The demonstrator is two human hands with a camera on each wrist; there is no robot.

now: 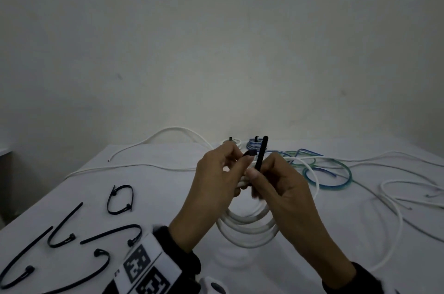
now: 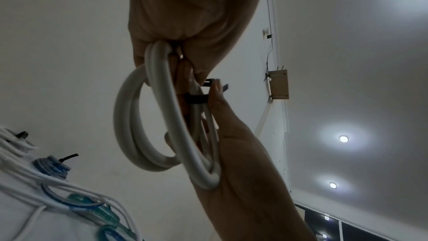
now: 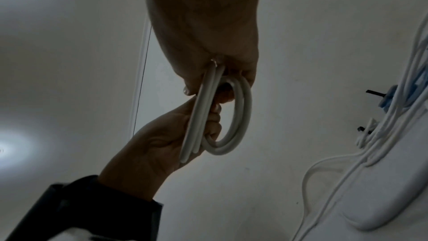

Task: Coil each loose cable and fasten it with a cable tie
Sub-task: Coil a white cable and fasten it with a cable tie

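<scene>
Above the table [image 1: 168, 173], the left hand [image 1: 211, 188] pinches the white coil [image 1: 249, 226] and the cable tie [image 1: 260, 153] head, steadying both, while the right hand [image 1: 283, 188] pinches the tail upright (probably for threading).

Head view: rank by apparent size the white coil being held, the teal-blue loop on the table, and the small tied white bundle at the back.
1. white coil, though nearest the camera
2. teal-blue loop
3. tied white bundle, farthest away
</scene>
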